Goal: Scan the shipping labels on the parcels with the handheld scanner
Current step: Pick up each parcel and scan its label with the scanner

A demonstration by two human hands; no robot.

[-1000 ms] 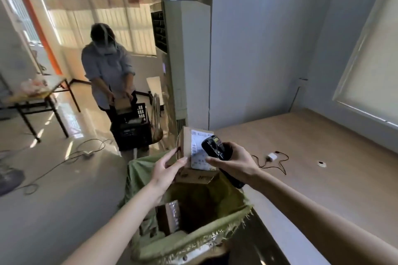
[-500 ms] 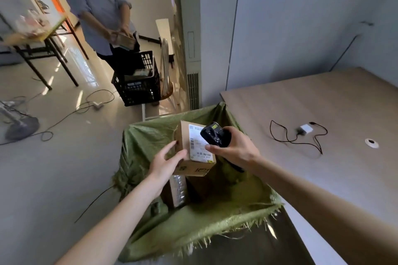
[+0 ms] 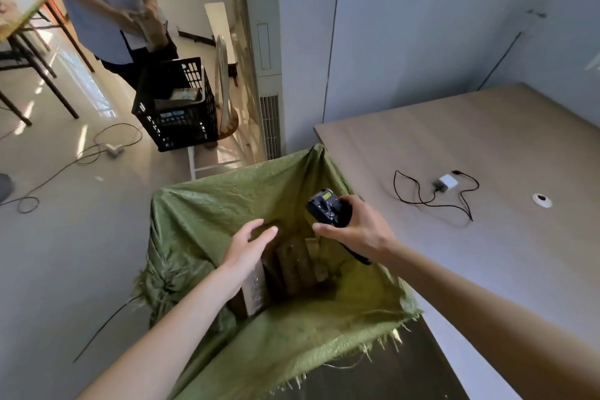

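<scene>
A green woven sack (image 3: 227, 204) stands open below me, beside the table. Several brown cardboard parcels (image 3: 297, 265) lie inside it, one with a label (image 3: 255, 286) facing up near my wrist. My left hand (image 3: 248, 245) hovers over the sack's mouth with fingers spread and nothing in it. My right hand (image 3: 355, 230) grips the black handheld scanner (image 3: 326, 206), its head pointing left over the sack.
A wooden table (image 3: 470, 253) at right holds a white charger with a black cable (image 3: 446, 183). Another person (image 3: 107, 0) stands at the back left holding a parcel over a black crate (image 3: 177, 107). Cables and a power strip (image 3: 113, 149) lie on the floor.
My left hand has let go of the labelled box, which now lies in the sack. The view has tilted further down onto the sack. The scanner stays in my right hand.
</scene>
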